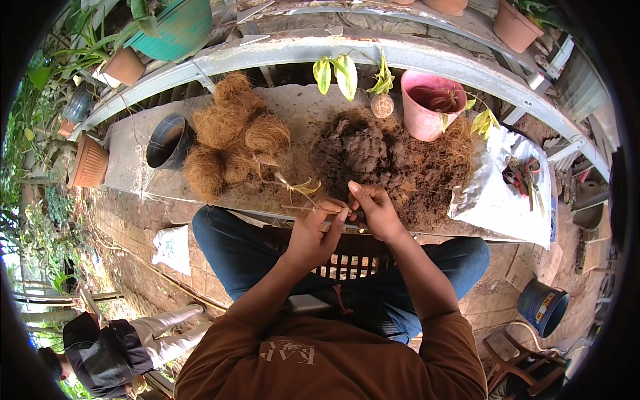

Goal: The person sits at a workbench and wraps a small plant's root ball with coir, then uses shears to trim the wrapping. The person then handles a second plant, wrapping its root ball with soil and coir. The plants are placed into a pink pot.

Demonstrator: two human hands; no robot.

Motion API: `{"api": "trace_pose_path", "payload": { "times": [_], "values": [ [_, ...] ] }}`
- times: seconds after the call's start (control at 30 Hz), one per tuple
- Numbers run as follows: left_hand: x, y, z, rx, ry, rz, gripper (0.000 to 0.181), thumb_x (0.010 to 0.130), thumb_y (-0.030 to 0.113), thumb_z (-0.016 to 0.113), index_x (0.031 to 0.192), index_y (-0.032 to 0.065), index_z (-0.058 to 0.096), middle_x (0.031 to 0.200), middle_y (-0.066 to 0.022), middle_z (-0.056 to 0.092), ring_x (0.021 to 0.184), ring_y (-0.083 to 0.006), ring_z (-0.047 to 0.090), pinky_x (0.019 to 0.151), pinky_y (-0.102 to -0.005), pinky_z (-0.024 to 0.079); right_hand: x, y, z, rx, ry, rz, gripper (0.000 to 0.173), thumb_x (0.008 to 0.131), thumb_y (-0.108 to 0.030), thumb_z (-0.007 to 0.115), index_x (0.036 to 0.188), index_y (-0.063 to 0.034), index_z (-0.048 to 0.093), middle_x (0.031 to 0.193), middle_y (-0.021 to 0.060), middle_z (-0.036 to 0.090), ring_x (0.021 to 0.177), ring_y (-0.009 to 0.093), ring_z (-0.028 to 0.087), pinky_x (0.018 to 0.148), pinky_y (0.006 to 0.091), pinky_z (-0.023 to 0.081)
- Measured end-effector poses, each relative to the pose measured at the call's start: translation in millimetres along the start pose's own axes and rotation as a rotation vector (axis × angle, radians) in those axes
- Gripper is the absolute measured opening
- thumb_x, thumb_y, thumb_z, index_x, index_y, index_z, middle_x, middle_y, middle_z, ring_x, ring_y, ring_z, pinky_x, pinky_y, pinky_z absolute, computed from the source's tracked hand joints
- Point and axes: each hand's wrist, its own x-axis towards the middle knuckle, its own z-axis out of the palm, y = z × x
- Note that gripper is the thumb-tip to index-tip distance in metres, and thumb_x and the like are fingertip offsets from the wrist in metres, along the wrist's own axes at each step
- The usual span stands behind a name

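Observation:
My left hand (316,227) pinches the thin stem of a leafy plant cutting (301,189) between thumb and fingertips. The cutting's pale leaves lean away to the left over the table edge. Close beside it, my right hand (378,212) has its fingers closed around a small dark clump (357,216), mostly hidden by the fingers. Whether the stem runs into this clump cannot be made out. Beyond my hands lies a heap of dark moist soil (365,150). Several balls of brown coconut fibre (220,125) are piled to the left of it.
On the table (122,135) stand a black pot (182,142) and a pink pot (425,120) holding cuttings. A fibre-wrapped ball with a leafy plant (382,105) sits behind the soil. Pruning tools (522,177) rest on a white sack (490,200). A person (107,350) is at lower left.

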Motion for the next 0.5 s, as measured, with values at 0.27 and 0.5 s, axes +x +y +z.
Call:
{"api": "trace_pose_path", "payload": {
  "times": [0.27,0.5],
  "values": [
    [-2.4,-11.2,-2.3,0.038,0.115,-0.197,0.009,0.098,0.006,0.065,0.097,-0.0008,0.061,0.087,-0.0137,0.069,0.082,-0.0287,0.069,0.074,-0.0366,0.051,-7.0,-13.8,3.0,0.068,-0.160,-0.080,0.033,0.102,-0.039,0.065,0.100,-0.0058,0.067,0.085,0.0044,0.072,0.064,0.006,0.059,0.051,0.0226,0.044],
    [-3.1,-17.0,-4.8,-0.181,0.116,-0.314,0.016,0.104,0.015,0.062,0.099,0.0000,0.058,0.086,-0.0088,0.068,0.080,-0.0140,0.065,0.075,-0.0290,0.050,-0.2,1.6,-3.9,0.171,-0.338,-0.140,0.028,0.101,-0.033,0.067,0.102,-0.0053,0.067,0.080,0.0039,0.066,0.068,0.008,0.055,0.055,0.0233,0.042]
  ]
}}
